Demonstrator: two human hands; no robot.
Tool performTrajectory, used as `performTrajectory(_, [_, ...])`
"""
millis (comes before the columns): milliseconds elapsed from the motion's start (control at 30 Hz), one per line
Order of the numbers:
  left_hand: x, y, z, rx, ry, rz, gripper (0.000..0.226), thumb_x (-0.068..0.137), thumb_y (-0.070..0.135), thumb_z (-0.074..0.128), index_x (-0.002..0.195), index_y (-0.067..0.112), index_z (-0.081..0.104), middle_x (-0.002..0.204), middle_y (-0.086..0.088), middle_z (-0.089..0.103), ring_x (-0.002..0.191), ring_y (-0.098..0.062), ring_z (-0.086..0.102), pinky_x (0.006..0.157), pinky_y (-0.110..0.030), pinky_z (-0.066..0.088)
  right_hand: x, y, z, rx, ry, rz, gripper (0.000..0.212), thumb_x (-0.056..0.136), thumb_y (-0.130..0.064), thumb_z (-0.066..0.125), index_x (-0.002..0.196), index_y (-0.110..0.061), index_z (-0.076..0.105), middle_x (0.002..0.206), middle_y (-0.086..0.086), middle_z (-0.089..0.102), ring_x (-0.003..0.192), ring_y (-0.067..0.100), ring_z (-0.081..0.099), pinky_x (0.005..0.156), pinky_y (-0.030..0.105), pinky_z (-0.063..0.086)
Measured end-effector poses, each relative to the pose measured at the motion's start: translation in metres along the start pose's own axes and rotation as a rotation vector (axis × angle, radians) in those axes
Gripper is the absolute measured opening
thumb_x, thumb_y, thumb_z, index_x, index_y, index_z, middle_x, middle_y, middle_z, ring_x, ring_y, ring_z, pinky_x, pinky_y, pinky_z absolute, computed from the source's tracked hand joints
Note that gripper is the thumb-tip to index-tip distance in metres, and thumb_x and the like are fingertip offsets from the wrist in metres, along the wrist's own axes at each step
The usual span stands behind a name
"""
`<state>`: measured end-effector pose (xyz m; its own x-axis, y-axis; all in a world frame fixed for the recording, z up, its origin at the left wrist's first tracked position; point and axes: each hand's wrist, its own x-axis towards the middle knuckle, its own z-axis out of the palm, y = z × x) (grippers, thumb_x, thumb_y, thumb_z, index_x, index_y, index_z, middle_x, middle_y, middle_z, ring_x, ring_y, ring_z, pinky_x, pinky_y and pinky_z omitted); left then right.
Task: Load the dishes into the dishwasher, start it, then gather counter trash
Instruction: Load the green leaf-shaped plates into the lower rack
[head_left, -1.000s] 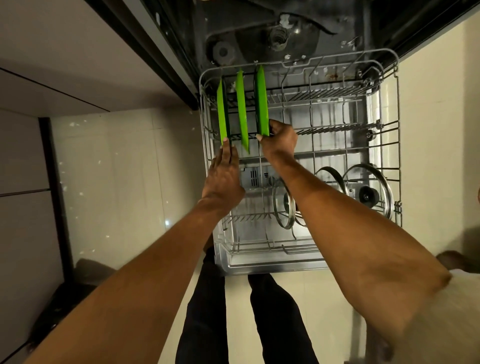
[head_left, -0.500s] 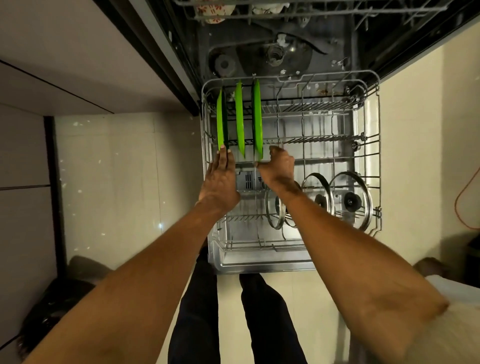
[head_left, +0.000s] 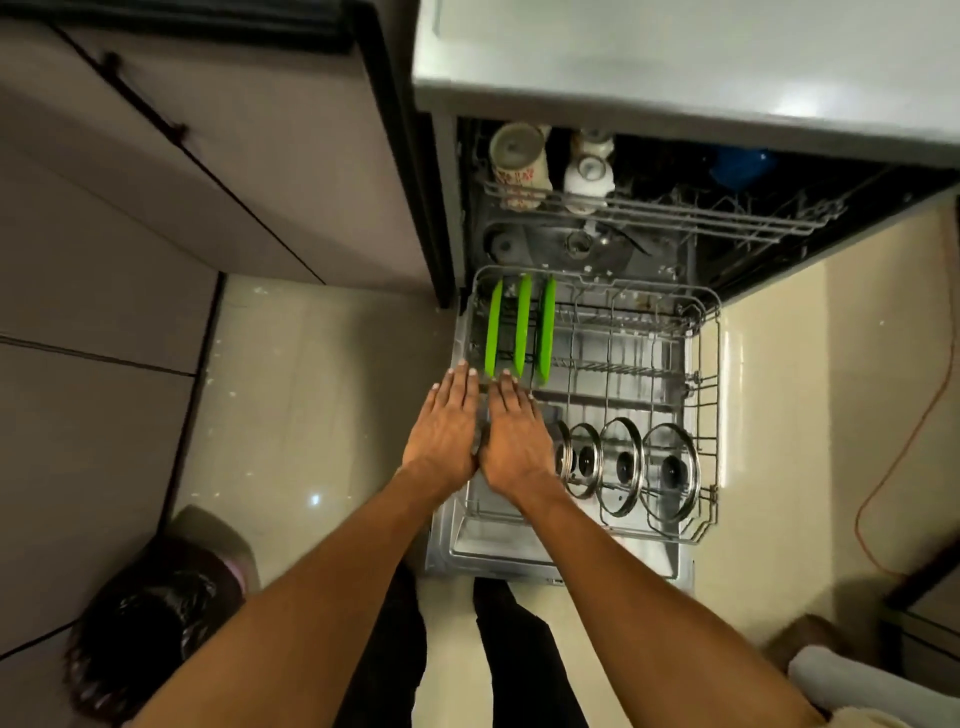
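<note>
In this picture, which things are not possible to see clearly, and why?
- Head view: blue item in the upper rack, in shadow under the counter.
- Head view: lower rack near-left part, covered by left hand and right hand.
- Head view: dark bin, blurred.

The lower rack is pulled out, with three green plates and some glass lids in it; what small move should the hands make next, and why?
Probably push the lower rack in. Both the left hand and right hand lie open and flat, holding nothing, while the green plates and glass lids stand upright in their slots. If more dishes wait unseen, leave it out.
</note>
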<state>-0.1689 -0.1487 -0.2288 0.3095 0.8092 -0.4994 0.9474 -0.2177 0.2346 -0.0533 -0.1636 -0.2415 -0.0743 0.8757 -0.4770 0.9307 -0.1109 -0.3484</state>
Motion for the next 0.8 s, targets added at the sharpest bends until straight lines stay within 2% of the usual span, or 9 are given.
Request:
performTrajectory(167, [-0.052,-0.036,-0.04,-0.021,0.075,-0.019,0.094,0.096,0.031,0.054,0.157,0.004,-0.013,0.165,-0.015,-0.018,0.154,-0.027,-0.013,0.127,-0.04,0.002,-0.032,-0.065,-0.024,-0.115,0.014,-0.088,0.084,0.1,-0.034,0.048,0.162,-0.01,-0.003,0.169,0.009,-0.01,0.156,0.02,-0.01,0.127,0.037,-0.006])
performTrajectory(300, [-0.098,-0.08,-0.077,-0.031,0.175,-0.02,0.088,0.099,0.032,0.049,0.158,0.004,-0.01,0.166,-0.015,-0.017,0.154,-0.026,-0.012,0.127,-0.039,0.003,-0.054,-0.132,-0.044,-0.151,0.088,-0.136,0.077,0.101,-0.026,0.044,0.162,-0.009,0.0,0.17,0.009,-0.006,0.156,0.019,-0.008,0.125,0.035,-0.009])
performTrajectory(367, [-0.125,-0.111,-0.099,-0.047,0.233,-0.028,0.083,0.1,0.026,0.046,0.158,0.005,-0.01,0.166,-0.014,-0.016,0.154,-0.026,-0.012,0.126,-0.039,0.003,-0.063,-0.173,-0.056,-0.148,0.147,-0.168,0.072,0.103,-0.024,0.043,0.162,-0.009,0.005,0.17,0.009,0.0,0.157,0.019,-0.004,0.123,0.033,-0.009])
performTrajectory(467, [-0.16,-0.163,-0.136,-0.025,0.317,-0.032,0.094,0.089,0.014,0.054,0.157,0.006,-0.01,0.166,-0.013,-0.016,0.155,-0.027,-0.01,0.126,-0.038,0.001,-0.068,-0.24,-0.074,-0.158,0.222,-0.215,0.066,0.107,-0.03,0.037,0.162,-0.009,0.006,0.17,0.009,0.001,0.157,0.02,-0.002,0.125,0.035,-0.005])
performTrajectory(600, [-0.206,-0.232,-0.198,0.002,0.426,-0.086,0.095,0.085,0.011,0.051,0.158,0.005,-0.01,0.166,-0.014,-0.017,0.154,-0.026,-0.012,0.126,-0.038,0.002,-0.071,-0.336,-0.099,-0.169,0.315,-0.338,0.066,0.107,-0.03,0.038,0.161,-0.007,0.009,0.17,0.01,0.004,0.157,0.021,0.001,0.127,0.037,0.0])
performTrajectory(700, [-0.233,-0.271,-0.247,-0.007,0.511,-0.135,0.093,0.087,0.012,0.05,0.158,0.005,-0.01,0.166,-0.014,-0.017,0.154,-0.026,-0.013,0.126,-0.039,0.004,-0.071,-0.399,-0.115,-0.155,0.36,-0.427,0.065,0.106,-0.028,0.04,0.161,-0.006,0.012,0.169,0.012,0.006,0.157,0.022,0.003,0.127,0.038,0.001])
performTrajectory(800, [-0.249,-0.306,-0.289,-0.051,0.578,-0.189,0.088,0.094,0.023,0.048,0.158,0.004,-0.009,0.166,-0.013,-0.017,0.154,-0.024,-0.012,0.126,-0.039,0.003,-0.066,-0.455,-0.13,-0.153,0.381,-0.506,0.065,0.106,-0.028,0.039,0.161,-0.007,0.01,0.17,0.011,0.005,0.157,0.021,0.001,0.126,0.035,-0.003])
